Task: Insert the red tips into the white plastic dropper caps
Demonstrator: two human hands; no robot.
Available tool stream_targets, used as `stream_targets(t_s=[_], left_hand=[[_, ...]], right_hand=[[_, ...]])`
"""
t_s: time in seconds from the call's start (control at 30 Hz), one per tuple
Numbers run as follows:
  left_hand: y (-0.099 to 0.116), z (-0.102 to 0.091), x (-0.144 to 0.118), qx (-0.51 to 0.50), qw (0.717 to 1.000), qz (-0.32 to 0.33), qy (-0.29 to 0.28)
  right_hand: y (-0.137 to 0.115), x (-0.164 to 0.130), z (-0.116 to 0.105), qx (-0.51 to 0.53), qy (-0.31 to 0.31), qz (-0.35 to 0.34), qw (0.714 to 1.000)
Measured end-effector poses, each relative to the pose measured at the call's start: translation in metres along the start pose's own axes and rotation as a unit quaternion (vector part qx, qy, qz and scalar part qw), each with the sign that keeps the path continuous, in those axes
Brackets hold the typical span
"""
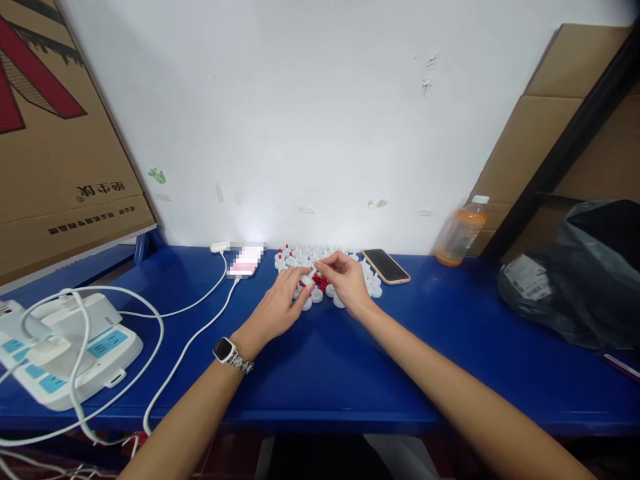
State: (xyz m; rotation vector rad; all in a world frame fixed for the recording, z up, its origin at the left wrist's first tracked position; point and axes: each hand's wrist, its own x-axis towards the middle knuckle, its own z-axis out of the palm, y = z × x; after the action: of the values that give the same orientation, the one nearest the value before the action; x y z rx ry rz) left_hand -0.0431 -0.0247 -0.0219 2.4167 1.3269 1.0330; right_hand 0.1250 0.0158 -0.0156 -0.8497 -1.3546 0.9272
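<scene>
- Blue desk (pixel 320 373) set against a white wall (pixel 310 113), with cardboard boxes (pixel 55 133) leaning at the far left.
- Left hand (pixel 283 303) lies low on the desk, fingers pinched together on a small white cap (pixel 307 279).
- Right hand (pixel 345 279) meets it from the other side, fingertips closed on the same white piece.
- Both hands sit over a cluster of white caps (pixel 300 257) and small red pieces (pixel 321 283) near the wall.
- A smartwatch (pixel 225 349) is on the left wrist.
- A phone (pixel 385 265) lies just right of the cluster; an orange drink bottle (pixel 460 232) stands further right.
- White power strips (pixel 75 353) with cables (pixel 185 347) occupy the left; a dark plastic bag (pixel 580 273) lies at the right.
</scene>
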Motion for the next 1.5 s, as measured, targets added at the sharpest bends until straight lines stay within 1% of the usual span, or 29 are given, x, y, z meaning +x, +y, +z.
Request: stream_targets(t_s=[0.13, 0.23, 0.37, 0.47, 0.57, 0.77, 0.83, 0.9, 1.0, 1.07, 1.1, 1.13, 1.2, 1.27, 1.3, 1.37, 1.43, 1.5], left_hand=[[0.002, 0.001, 0.000, -0.017, 1.000, 0.006, -0.011], [0.004, 0.002, 0.000, -0.017, 1.000, 0.010, -0.011], [0.009, 0.003, 0.000, -0.015, 1.000, 0.010, 0.011], [0.013, 0.003, -0.001, -0.007, 1.000, 0.012, 0.021], [0.014, 0.003, -0.001, 0.003, 0.999, 0.021, 0.028], [0.013, 0.002, -0.001, 0.021, 0.999, 0.039, 0.030], [0.014, 0.000, -0.001, 0.023, 0.998, 0.041, 0.034], [0.013, -0.001, -0.001, 0.025, 0.998, 0.040, 0.030], [0.006, -0.003, 0.000, 0.018, 0.999, 0.029, 0.031], [-0.002, -0.004, 0.001, 0.007, 0.999, -0.008, 0.052], [-0.006, -0.004, 0.001, 0.004, 0.997, -0.034, 0.066], [-0.011, -0.005, 0.002, 0.005, 0.995, -0.060, 0.078], [-0.020, -0.006, 0.003, 0.022, 0.992, -0.096, 0.085], [-0.026, -0.007, 0.003, 0.049, 0.989, -0.117, 0.077], [-0.029, -0.008, 0.003, 0.060, 0.988, -0.126, 0.071], [-0.032, -0.008, 0.003, 0.074, 0.985, -0.146, 0.063], [-0.034, -0.008, 0.002, 0.081, 0.982, -0.162, 0.057], [-0.034, -0.008, 0.002, 0.085, 0.981, -0.169, 0.052]], right_hand=[[-0.002, -0.001, 0.003, 0.050, -0.002, 0.030, 0.998], [-0.003, -0.004, 0.006, 0.069, 0.004, 0.033, 0.997], [-0.004, -0.009, 0.011, 0.080, 0.047, 0.006, 0.996], [-0.004, -0.013, 0.014, 0.057, 0.060, -0.032, 0.996], [-0.004, -0.015, 0.015, 0.038, 0.055, -0.051, 0.996], [0.000, -0.017, 0.020, 0.063, 0.046, -0.059, 0.995], [0.001, -0.017, 0.020, 0.060, 0.035, -0.063, 0.996], [0.000, -0.013, 0.017, 0.052, 0.012, -0.059, 0.997], [-0.004, 0.004, 0.007, 0.017, -0.060, -0.041, 0.997], [-0.006, 0.023, 0.002, -0.027, -0.110, -0.041, 0.993], [-0.007, 0.035, 0.001, -0.055, -0.123, -0.051, 0.990], [-0.007, 0.048, 0.001, -0.087, -0.123, -0.065, 0.986], [-0.002, 0.076, 0.007, -0.166, -0.109, -0.103, 0.975], [0.009, 0.105, 0.018, -0.260, -0.104, -0.117, 0.953], [0.016, 0.117, 0.025, -0.312, -0.102, -0.118, 0.937], [0.030, 0.140, 0.038, -0.420, -0.118, -0.132, 0.890], [0.044, 0.157, 0.049, -0.451, -0.126, -0.133, 0.874], [0.054, 0.168, 0.057, -0.467, -0.136, -0.132, 0.864]])
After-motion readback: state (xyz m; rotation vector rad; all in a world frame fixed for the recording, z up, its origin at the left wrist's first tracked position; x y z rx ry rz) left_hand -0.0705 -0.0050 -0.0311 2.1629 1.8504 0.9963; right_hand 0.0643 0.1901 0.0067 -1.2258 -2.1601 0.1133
